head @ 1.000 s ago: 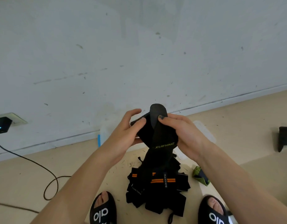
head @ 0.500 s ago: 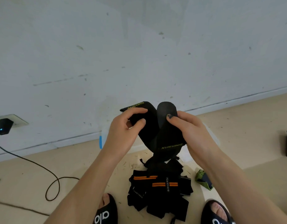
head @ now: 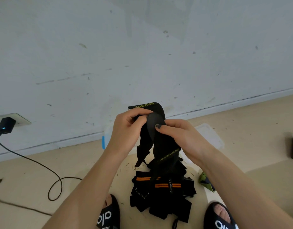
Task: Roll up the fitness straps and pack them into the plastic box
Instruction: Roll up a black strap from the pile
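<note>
One black strap (head: 160,142) is held above the floor, left hand (head: 127,128) and right hand (head: 178,136) both pinching its top end; rolling barely begun. Loose straps (head: 162,194) lie piled below; plastic box (head: 208,136) behind, contents hidden.

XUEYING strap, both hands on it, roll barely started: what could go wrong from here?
1. The XUEYING strap has its long tail hanging into the strap pile on the floor; rolling may snag it or lift another strap.
2. Left hand and right hand pinch only the top fold, so a slip would likely undo the roll.
3. The plastic box sits mostly hidden behind the hands, so placing the roll could miss it.
</note>
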Tool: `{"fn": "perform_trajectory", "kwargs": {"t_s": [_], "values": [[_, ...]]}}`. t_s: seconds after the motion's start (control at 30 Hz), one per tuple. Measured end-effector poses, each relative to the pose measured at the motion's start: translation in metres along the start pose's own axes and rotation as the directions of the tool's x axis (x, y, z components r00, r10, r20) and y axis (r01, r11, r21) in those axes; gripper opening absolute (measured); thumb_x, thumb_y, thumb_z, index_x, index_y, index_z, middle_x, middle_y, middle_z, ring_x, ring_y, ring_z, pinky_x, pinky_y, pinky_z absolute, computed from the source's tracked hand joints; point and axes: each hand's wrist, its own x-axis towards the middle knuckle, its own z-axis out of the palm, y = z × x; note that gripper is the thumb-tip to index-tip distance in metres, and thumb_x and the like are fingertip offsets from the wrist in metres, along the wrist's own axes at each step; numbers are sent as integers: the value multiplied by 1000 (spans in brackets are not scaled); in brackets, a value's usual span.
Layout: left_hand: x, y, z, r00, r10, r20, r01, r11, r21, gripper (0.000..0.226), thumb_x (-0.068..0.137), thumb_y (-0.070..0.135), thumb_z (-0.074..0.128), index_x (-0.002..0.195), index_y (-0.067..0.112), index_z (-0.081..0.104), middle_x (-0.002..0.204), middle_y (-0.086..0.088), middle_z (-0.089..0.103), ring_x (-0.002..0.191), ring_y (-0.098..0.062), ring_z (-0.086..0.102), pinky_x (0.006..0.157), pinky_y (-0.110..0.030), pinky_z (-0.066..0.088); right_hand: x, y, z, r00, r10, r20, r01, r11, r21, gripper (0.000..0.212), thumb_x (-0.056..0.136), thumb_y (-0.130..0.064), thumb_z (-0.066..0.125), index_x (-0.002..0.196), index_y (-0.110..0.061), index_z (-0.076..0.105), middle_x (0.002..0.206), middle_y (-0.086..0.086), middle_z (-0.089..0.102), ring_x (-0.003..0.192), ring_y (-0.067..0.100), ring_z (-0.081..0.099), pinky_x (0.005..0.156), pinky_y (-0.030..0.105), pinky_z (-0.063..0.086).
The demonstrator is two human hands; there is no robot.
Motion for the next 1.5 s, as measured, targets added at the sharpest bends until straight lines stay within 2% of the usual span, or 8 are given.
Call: {"fn": "perform_trajectory", "kwargs": {"t_s": [0.1, 0.33, 0.6, 0.8, 0.93, 1.07, 1.27, 1.5], "values": [[-1, 2, 0, 1000, -5, 15, 6, 999, -53, 30, 97, 15, 51, 97, 19, 81, 97, 5, 77, 103, -14, 70, 96, -45, 57, 2, 1, -1, 1000, 1, -4, -1, 1000, -1, 25, 102, -21, 61, 103, 0, 76, 105, 26, 74, 103, 40, 73, 105, 58, 51], [1, 0, 3, 1000, 7, -5, -7, 1000, -28, 19, 94, 9, 69, 98, 24, 79, 94, 13, 77, 96, -5, 70, 81, -17, 56, 4, 2, 0, 1000, -17, -15, 17, 1000, 26, 28, 102, -22, 62, 106, 2, 75, 109, 30, 72, 104, 45, 71, 105, 60, 50], [3, -2, 3, 1000, 11, 3, -11, 1000, -1, 22, 94, 9, 68, 102, 26, 79, 97, 15, 76, 98, -2, 70, 82, -16, 55, 5, 3, 1, 999, 0, -36, 0, 1000, 22, 25, 101, -23, 64, 101, -3, 78, 103, 24, 75, 100, 39, 74, 99, 51, 55], [4, -2, 2, 1000, 3, 4, -3, 1000, 19, 24, 95, 9, 66, 106, 26, 78, 104, 15, 76, 103, -1, 68, 88, -18, 55, 8, 6, 0, 1000, -17, -20, 17, 1000, -11, 42, 96, -35, 68, 106, 6, 71, 110, 35, 68, 104, 48, 68, 103, 63, 50], [5, -2, 0, 1000, -5, -25, 6, 1000, 13, 27, 96, 10, 64, 105, 31, 78, 103, 16, 75, 99, -4, 68, 88, -24, 57, 11, 9, 2, 997, -67, -37, 63, 991, -114, 56, 91, -50, 69, 98, 6, 67, 98, 33, 67, 89, 42, 70, 90, 55, 55], [6, -2, -1, 999, 16, -49, -14, 1000, 27, 26, 95, 9, 66, 102, 31, 78, 99, 19, 75, 96, -5, 68, 86, -24, 58, 11, 9, 4, 990, -130, -46, 119, 975, -186, 51, 102, -41, 61, 85, 7, 56, 73, 11, 44, 71, 20, 44, 72, 38, 34], [7, -2, -2, 997, 20, -72, -19, 1000, 20, 24, 95, 9, 68, 102, 29, 78, 96, 20, 75, 95, -2, 68, 80, -16, 54, 11, 6, 2, 988, -150, -21, 143, 970, -198, 62, 93, -54, 57, 87, 7, 53, 78, 28, 47, 74, 22, 46, 75, 39, 35], [9, -4, 2, 991, 9, -131, -6, 1000, 26, 20, 95, 13, 69, 105, 28, 77, 98, 22, 74, 95, -2, 68, 86, -25, 58, 14, 13, -3, 985, -138, -100, 86, 909, -407, 27, 98, -40, 65, 83, -17, 66, 74, -13, 61, 71, 2, 57, 69, 20, 41]]}}
